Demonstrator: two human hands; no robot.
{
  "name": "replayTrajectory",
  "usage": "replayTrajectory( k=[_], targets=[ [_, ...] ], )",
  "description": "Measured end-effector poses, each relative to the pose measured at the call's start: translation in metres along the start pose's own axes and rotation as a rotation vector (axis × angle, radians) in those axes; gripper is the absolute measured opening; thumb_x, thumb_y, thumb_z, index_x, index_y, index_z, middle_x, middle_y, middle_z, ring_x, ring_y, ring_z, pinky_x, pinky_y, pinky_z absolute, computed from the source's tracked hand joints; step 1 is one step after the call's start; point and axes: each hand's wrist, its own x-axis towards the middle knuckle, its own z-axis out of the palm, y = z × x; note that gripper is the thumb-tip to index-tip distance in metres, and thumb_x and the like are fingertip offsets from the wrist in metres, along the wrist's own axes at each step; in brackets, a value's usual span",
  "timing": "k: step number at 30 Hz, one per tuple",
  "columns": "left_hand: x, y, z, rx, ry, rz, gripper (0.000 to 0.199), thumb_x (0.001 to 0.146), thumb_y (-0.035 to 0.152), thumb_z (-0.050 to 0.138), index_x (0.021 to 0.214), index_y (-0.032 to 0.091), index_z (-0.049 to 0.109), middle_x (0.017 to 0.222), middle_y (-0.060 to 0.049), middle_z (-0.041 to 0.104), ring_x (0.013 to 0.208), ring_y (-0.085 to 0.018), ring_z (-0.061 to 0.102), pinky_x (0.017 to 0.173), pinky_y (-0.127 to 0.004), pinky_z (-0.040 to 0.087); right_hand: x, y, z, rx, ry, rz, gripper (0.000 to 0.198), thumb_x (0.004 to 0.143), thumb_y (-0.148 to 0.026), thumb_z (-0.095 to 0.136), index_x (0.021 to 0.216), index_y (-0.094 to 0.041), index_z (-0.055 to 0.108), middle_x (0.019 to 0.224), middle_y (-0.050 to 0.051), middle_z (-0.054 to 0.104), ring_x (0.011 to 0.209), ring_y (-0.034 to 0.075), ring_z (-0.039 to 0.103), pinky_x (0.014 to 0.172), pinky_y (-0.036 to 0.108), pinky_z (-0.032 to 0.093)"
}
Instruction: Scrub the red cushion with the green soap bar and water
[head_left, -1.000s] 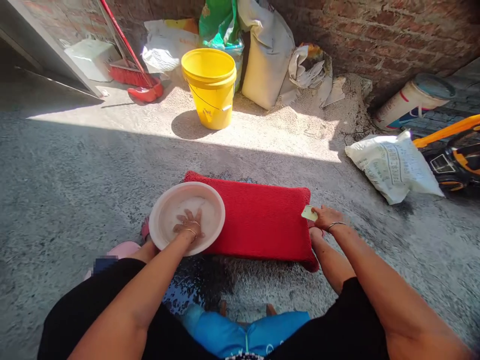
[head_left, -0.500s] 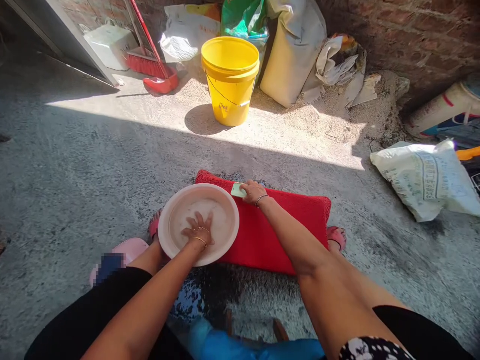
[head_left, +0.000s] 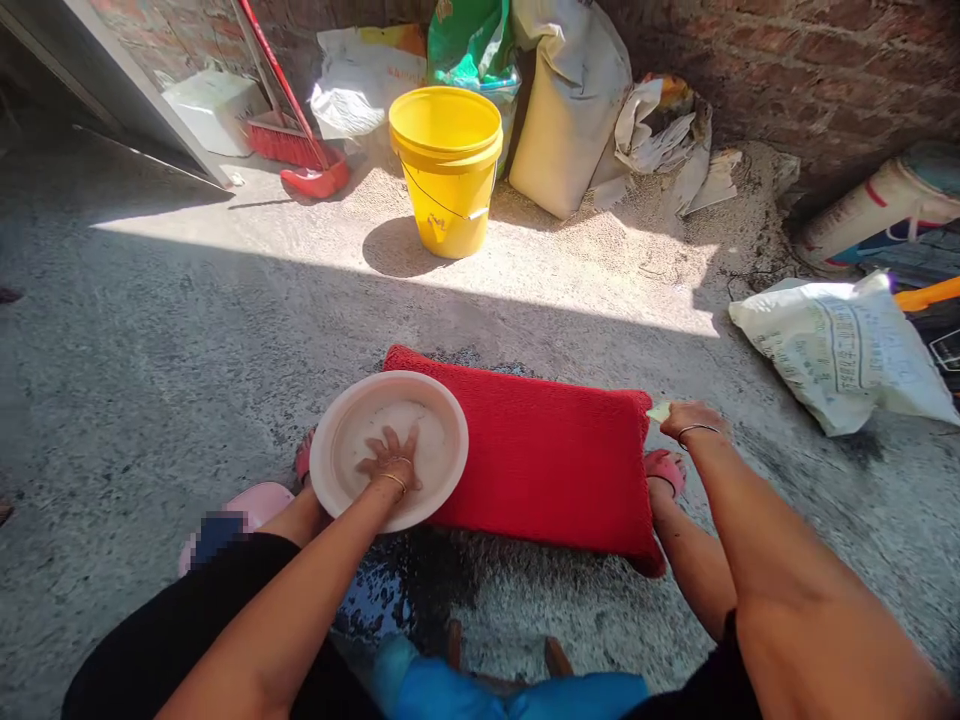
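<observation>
A pale pink basin (head_left: 454,430) of cloudy water stands on the left end of a folded red mat (head_left: 555,460). Inside it, my left hand (head_left: 391,464) lies with fingers spread, at or just under the water. My right hand (head_left: 696,420) is off the mat's far right corner, closed around a flat pale green piece (head_left: 659,412). Only a small end of that piece shows past my fingers, and its exact kind is unclear.
Beyond the mat stands a yellow bucket (head_left: 446,175). Several sacks (head_left: 574,120) lean by the brick wall, with a red broom (head_left: 277,135) and dustpan (head_left: 319,180) to their left. A white bag (head_left: 844,350) lies at right. Wet floor (head_left: 375,595) shows near the basin.
My right hand has swept right along the mat's far edge, from beside the basin to past the right corner, still holding the pale green piece. My left hand has stayed in the basin.
</observation>
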Motion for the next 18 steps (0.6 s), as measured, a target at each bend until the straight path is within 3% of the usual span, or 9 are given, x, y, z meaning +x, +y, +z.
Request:
replayTrajectory(
  k=[2,4,9,12,15,18],
  targets=[
    [0.000,0.000,0.000,-0.001,0.005,-0.001,0.121,0.058,0.039,0.083,0.152,0.044,0.006,0.163,-0.014,0.001,0.140,-0.055,0.012,0.091,-0.072,0.039,-0.006,0.004,0.002,-0.029,0.030,0.026,0.039,0.079,-0.038,0.060,0.116,-0.028,0.067,0.114,0.021,0.057,0.106,0.041,0.055,0.079,0.053,0.043],
    [-0.001,0.001,0.000,-0.013,0.007,0.007,0.123,0.057,0.038,0.084,0.152,0.044,0.005,0.163,-0.015,0.000,0.140,-0.055,0.012,0.090,-0.073,0.039,-0.016,-0.020,0.002,-0.034,0.066,-0.081,0.040,0.079,-0.037,0.060,0.118,-0.027,0.065,0.117,0.019,0.057,0.105,0.037,0.056,0.081,0.049,0.043],
    [-0.004,0.002,-0.004,-0.032,-0.024,0.016,0.123,0.057,0.037,0.084,0.152,0.043,0.006,0.162,-0.017,0.000,0.140,-0.055,0.010,0.090,-0.074,0.037,-0.063,-0.156,-0.002,-0.035,0.144,-0.629,0.046,0.081,-0.034,0.059,0.126,-0.028,0.059,0.120,0.011,0.055,0.105,0.025,0.054,0.088,0.036,0.041],
    [-0.005,0.001,-0.004,-0.037,-0.022,0.023,0.123,0.057,0.040,0.084,0.152,0.044,0.006,0.162,-0.016,-0.001,0.140,-0.056,0.009,0.091,-0.075,0.036,-0.094,-0.235,-0.001,-0.059,0.158,-0.855,0.048,0.080,-0.033,0.060,0.128,-0.030,0.058,0.122,0.009,0.053,0.106,0.024,0.052,0.088,0.034,0.040],
    [-0.004,0.000,-0.003,-0.047,-0.021,0.035,0.125,0.056,0.041,0.085,0.152,0.043,0.006,0.162,-0.016,-0.002,0.140,-0.057,0.010,0.091,-0.074,0.037,-0.113,-0.282,0.001,-0.063,0.154,-0.930,0.046,0.081,-0.033,0.059,0.127,-0.031,0.058,0.122,0.009,0.052,0.106,0.024,0.051,0.087,0.034,0.039],
    [-0.004,-0.001,-0.004,-0.039,-0.024,0.031,0.125,0.056,0.040,0.085,0.152,0.043,0.005,0.162,-0.016,0.000,0.140,-0.056,0.011,0.090,-0.073,0.038,-0.113,-0.288,0.003,-0.070,0.135,-0.932,0.046,0.082,-0.032,0.058,0.127,-0.032,0.057,0.122,0.009,0.051,0.107,0.024,0.051,0.087,0.034,0.039]
  ],
)
